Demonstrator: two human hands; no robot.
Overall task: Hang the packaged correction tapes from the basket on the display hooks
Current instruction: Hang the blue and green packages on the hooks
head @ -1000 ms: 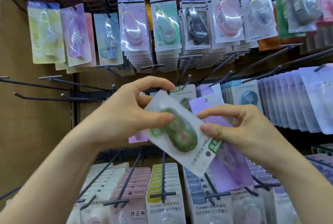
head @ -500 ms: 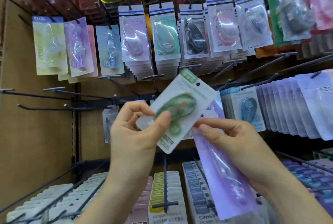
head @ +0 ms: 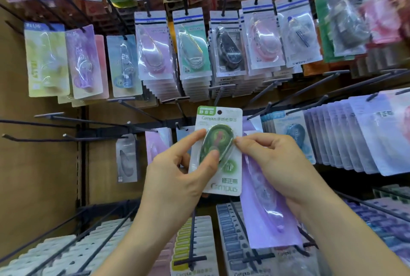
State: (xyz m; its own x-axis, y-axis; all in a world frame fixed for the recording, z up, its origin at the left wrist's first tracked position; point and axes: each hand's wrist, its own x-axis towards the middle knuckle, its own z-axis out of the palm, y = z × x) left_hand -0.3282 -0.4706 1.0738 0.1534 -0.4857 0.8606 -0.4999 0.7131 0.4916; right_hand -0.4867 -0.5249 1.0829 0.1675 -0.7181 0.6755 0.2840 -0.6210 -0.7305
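A white pack with a green correction tape (head: pixel 218 151) stands upright in front of the display, its hang hole at the top. My left hand (head: pixel 177 178) grips its lower left side, thumb on the blister. My right hand (head: pixel 275 164) pinches the pack's right edge and also holds a purple correction tape pack (head: pixel 264 209) behind it. Bare black display hooks (head: pixel 99 121) stick out to the left at the pack's height. The basket is out of view.
Rows of hanging correction tape packs (head: pixel 193 49) fill the upper hooks. Blue and lilac packs (head: pixel 346 138) crowd the right. Full hooks of packs (head: pixel 195 242) run along the bottom. A lone grey pack (head: pixel 127 158) hangs at centre left by the brown board (head: pixel 33 176).
The green pack has turned from tilted to upright and risen slightly. My right hand has moved up to pinch its right edge. The view has tipped upward.
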